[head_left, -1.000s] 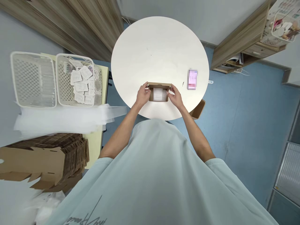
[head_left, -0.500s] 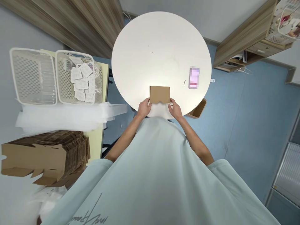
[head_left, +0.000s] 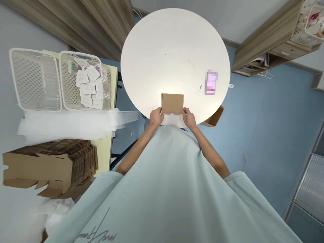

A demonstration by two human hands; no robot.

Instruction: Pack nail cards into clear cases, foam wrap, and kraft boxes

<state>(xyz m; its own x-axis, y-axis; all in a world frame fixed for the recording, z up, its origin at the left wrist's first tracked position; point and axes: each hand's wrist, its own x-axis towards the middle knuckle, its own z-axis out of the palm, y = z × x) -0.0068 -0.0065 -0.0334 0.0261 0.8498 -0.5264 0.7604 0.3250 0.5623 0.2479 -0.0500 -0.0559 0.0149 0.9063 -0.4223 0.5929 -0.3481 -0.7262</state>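
A small brown cardboard box (head_left: pixel 172 103) lies at the near edge of the round white table (head_left: pixel 152 44), its broad flat face up. At its near left corner is my left hand (head_left: pixel 156 117), fingers closed on the side of the box. My right hand (head_left: pixel 189 118) grips the opposite near corner in the same way, with fingers and thumb close together. A notch shows in the near edge of the box's face. The undersides of the fingers are hidden.
A blurred pinkish phone-like object (head_left: pixel 211 82) lies on the table's right. To the left, a side table (head_left: pixel 103 158) bears white baskets (head_left: pixel 106 84), one with white packets, plus white sheets (head_left: pixel 68 125) and flattened cardboard boxes (head_left: pixel 37 168). An open carton (head_left: pixel 215 117) stands below right.
Both hands have closed in on the near corners of the box; the right fingers have drawn together. The box's upper face now looks slightly taller. The view has shifted a little.
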